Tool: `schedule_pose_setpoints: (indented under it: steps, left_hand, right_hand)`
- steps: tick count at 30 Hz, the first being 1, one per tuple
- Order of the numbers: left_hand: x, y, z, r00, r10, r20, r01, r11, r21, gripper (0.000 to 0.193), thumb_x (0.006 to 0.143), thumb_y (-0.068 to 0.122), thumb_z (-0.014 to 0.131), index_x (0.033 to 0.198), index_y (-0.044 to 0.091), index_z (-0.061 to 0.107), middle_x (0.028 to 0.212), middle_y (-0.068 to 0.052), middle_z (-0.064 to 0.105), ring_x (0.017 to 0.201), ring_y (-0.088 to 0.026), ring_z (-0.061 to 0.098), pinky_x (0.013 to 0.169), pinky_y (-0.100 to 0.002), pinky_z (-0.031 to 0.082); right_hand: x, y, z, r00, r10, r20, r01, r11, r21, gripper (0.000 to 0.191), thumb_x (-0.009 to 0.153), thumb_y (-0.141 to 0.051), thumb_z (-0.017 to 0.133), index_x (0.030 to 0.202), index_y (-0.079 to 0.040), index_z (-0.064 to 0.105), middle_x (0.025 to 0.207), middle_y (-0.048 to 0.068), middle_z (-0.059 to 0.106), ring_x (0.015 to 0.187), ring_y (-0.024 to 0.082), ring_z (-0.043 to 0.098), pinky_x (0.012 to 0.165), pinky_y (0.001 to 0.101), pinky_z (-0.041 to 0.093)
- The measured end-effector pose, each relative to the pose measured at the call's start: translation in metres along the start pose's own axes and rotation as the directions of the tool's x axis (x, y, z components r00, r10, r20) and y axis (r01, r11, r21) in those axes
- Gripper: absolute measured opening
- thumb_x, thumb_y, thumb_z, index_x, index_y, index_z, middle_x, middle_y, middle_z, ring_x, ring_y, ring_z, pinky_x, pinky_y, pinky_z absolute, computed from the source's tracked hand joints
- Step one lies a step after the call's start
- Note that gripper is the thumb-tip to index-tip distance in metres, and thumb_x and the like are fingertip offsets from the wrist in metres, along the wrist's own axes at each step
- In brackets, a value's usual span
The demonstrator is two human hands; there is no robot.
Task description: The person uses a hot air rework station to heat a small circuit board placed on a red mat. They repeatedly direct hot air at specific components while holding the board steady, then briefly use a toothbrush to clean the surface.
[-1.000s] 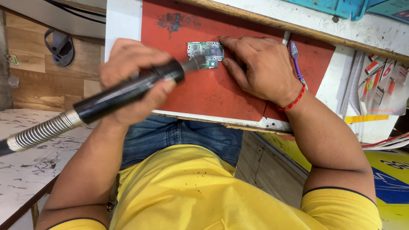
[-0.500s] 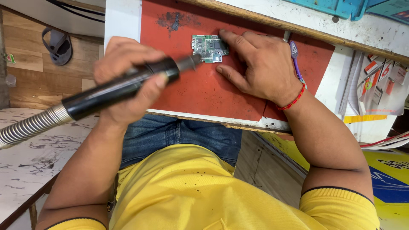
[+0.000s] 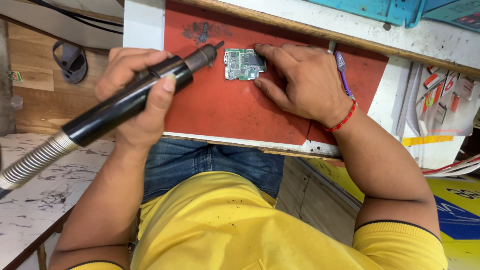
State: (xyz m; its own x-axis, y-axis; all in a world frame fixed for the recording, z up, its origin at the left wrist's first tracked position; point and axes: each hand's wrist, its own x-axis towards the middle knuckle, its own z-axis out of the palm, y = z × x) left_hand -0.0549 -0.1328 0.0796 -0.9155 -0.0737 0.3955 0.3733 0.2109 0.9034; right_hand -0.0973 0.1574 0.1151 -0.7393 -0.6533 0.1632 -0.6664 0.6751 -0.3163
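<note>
A red mat (image 3: pixel 225 107) covers the bench top, and a small green board (image 3: pixel 244 64) lies on its upper middle, long axis running left to right. The left hand (image 3: pixel 136 95) is wrapped tight around a black hot-air wand (image 3: pixel 127 102), fingers curled and the thumb pressed along the barrel; the ribbed metal hose (image 3: pixel 32 162) trails off to the lower left. The wand slants up to the right, and its nozzle (image 3: pixel 207 52) stops just left of the board, apart from it. The right hand (image 3: pixel 300 82) lies flat on the mat at the board's right side, fingers spread, the forefinger tip touching the board's upper right corner and the thumb tip at its lower right corner. So the board sits between nozzle and right fingers, and the right hand is the nearer one. A purple brush (image 3: pixel 342 67) lies just beyond that hand.

Against the frame half a second ago, the nozzle has drawn back leftward off the board's edge, and the board appears to lie a little lower on the mat.
</note>
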Motion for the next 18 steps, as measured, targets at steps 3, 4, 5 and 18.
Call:
schedule_pose_setpoints:
  steps: [3,4,5,18]
  left_hand:
    - [-0.001,0.002,0.001,0.966,0.153,0.21,-0.142,0.988,-0.067,0.034,0.096,0.036,0.072,0.106,0.004,0.068,0.1,-0.01,0.072,0.1,-0.019,0.064,0.089,-0.031,0.051]
    - [-0.001,0.002,0.002,0.972,0.139,0.189,-0.141,0.99,-0.004,0.034,0.094,0.035,0.073,0.104,0.003,0.069,0.098,-0.009,0.073,0.097,-0.019,0.065,0.091,-0.034,0.051]
    - [-0.002,0.002,0.002,0.978,0.126,0.166,-0.137,0.989,0.059,0.033,0.093,0.034,0.073,0.102,0.003,0.069,0.095,-0.009,0.074,0.095,-0.019,0.067,0.093,-0.036,0.05]
    - [-0.01,-0.018,0.001,0.938,0.198,0.286,-0.176,0.979,-0.1,0.034,0.095,0.038,0.076,0.108,0.006,0.071,0.096,-0.005,0.073,0.085,-0.014,0.065,0.086,-0.029,0.05]
  right_hand:
    - [-0.002,-0.001,-0.003,1.0,0.005,0.007,-0.005,1.0,0.001,0.046,0.095,-0.027,0.078,0.133,-0.006,0.065,0.085,0.009,0.064,0.077,0.031,0.064,0.068,0.0425,0.051]
    - [-0.002,-0.002,-0.003,1.0,0.001,0.01,-0.001,1.0,-0.001,0.046,0.095,-0.027,0.078,0.133,-0.005,0.065,0.085,0.009,0.063,0.077,0.031,0.064,0.068,0.0425,0.052]
    - [-0.003,-0.002,-0.004,1.0,-0.006,0.003,0.006,1.0,0.0,0.046,0.095,-0.027,0.078,0.133,-0.006,0.065,0.086,0.009,0.064,0.078,0.031,0.064,0.069,0.0424,0.052]
    - [-0.002,0.0,0.004,1.0,0.007,-0.001,-0.007,1.0,0.03,0.041,0.093,-0.011,0.07,0.133,-0.007,0.065,0.089,0.008,0.065,0.081,0.03,0.066,0.07,0.0422,0.053]
